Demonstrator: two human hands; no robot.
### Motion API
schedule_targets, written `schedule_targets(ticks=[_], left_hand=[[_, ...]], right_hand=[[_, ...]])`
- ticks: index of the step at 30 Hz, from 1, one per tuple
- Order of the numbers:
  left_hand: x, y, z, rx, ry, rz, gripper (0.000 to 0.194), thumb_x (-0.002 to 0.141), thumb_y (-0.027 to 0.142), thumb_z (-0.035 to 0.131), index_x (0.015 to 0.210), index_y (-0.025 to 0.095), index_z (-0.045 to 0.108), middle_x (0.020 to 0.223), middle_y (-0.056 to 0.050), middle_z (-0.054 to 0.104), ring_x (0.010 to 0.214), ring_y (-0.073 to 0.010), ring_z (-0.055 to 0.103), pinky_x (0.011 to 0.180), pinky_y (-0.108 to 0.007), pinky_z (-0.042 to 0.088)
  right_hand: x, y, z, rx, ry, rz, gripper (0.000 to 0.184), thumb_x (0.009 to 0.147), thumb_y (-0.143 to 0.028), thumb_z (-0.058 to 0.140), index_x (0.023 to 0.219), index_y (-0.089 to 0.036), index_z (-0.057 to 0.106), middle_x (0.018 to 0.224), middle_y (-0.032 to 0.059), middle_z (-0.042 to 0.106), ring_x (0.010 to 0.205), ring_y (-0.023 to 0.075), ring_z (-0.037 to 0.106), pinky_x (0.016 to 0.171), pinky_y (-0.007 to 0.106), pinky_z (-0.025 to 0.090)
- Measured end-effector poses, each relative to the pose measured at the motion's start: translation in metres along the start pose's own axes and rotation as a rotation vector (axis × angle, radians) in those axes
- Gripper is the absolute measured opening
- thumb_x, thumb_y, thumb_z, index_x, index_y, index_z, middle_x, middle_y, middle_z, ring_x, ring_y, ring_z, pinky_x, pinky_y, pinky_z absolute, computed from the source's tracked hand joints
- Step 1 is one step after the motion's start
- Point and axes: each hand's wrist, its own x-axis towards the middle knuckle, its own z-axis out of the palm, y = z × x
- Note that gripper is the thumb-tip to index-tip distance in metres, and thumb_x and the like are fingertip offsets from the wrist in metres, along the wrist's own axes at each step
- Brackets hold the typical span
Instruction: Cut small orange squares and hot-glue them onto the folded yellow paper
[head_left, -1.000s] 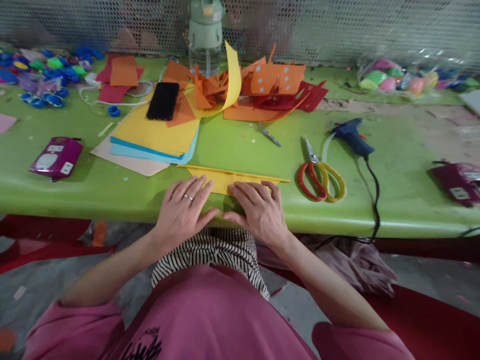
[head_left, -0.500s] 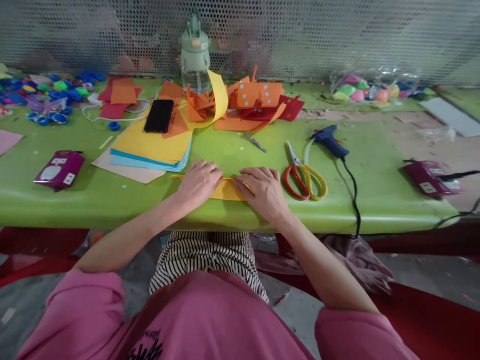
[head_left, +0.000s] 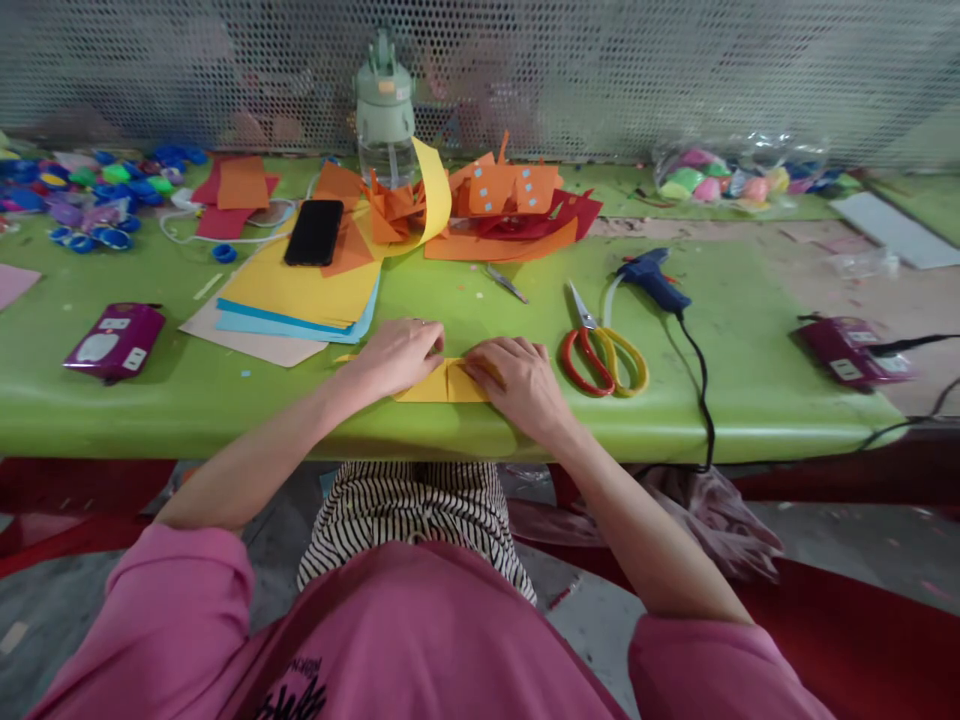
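A strip of yellow paper (head_left: 431,387) with a crease across its middle lies near the table's front edge. My left hand (head_left: 401,355), a ring on one finger, has its fingers closed at the strip's upper left edge. Curled over the right end of the strip is my right hand (head_left: 519,382), thumb and fingers pinching the paper. Both palms hide parts of the strip, and a thin end of yellow paper shows left of my left hand. Scissors (head_left: 600,355) with one red and one yellow handle lie just right of my right hand.
Coloured paper sheets (head_left: 300,300) lie behind my left hand, a black phone (head_left: 314,233) on them. Orange paper pieces (head_left: 510,190), a bottle (head_left: 385,110) and a small blade-like tool (head_left: 508,284) lie beyond. A corded glue gun (head_left: 656,280) is at right.
My left hand has shifted slightly left along the yellow strip, uncovering more of it and its middle crease. My right hand stays on the right end. The view has shifted a little.
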Motion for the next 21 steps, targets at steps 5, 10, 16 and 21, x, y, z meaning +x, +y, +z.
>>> schedule_targets(ticks=[5, 10, 16, 21], left_hand=[[0.005, 0.001, -0.005, -0.077, -0.063, 0.019, 0.011, 0.084, 0.02, 0.057, 0.089, 0.019, 0.067, 0.076, -0.005, 0.07, 0.071, -0.0198, 0.064, 0.064, -0.03, 0.046], [0.006, 0.001, -0.014, -0.23, -0.138, -0.016, 0.011, 0.084, 0.03, 0.061, 0.083, 0.021, 0.067, 0.074, -0.003, 0.069, 0.067, -0.0175, 0.061, 0.063, -0.029, 0.042], [0.007, -0.009, -0.028, -0.712, 0.038, -0.164, 0.018, 0.085, 0.037, 0.06, 0.084, 0.019, 0.061, 0.081, 0.0, 0.066, 0.076, -0.0142, 0.06, 0.072, -0.028, 0.045], [0.01, -0.006, -0.029, -1.141, 0.198, -0.333, 0.017, 0.082, 0.035, 0.063, 0.084, 0.02, 0.054, 0.083, 0.0, 0.064, 0.078, -0.0139, 0.062, 0.071, -0.028, 0.05]], right_hand=[[0.007, 0.007, 0.0, 0.054, -0.051, 0.024, 0.021, 0.094, -0.028, 0.056, 0.11, -0.024, 0.068, 0.101, 0.0088, 0.073, 0.096, 0.0265, 0.063, 0.078, 0.038, 0.04], [0.014, 0.007, -0.008, 0.05, -0.023, 0.005, 0.024, 0.093, -0.025, 0.055, 0.114, -0.025, 0.067, 0.097, 0.0073, 0.072, 0.096, 0.027, 0.062, 0.081, 0.041, 0.042], [0.003, -0.004, -0.039, -0.079, 0.485, 0.024, 0.038, 0.095, -0.041, 0.055, 0.13, -0.027, 0.058, 0.128, 0.014, 0.062, 0.123, 0.0371, 0.053, 0.104, 0.059, 0.035], [0.004, -0.007, -0.044, 0.33, 0.583, 0.178, 0.05, 0.092, -0.054, 0.057, 0.131, -0.023, 0.052, 0.128, 0.0171, 0.06, 0.114, 0.0321, 0.06, 0.091, 0.052, 0.05]])
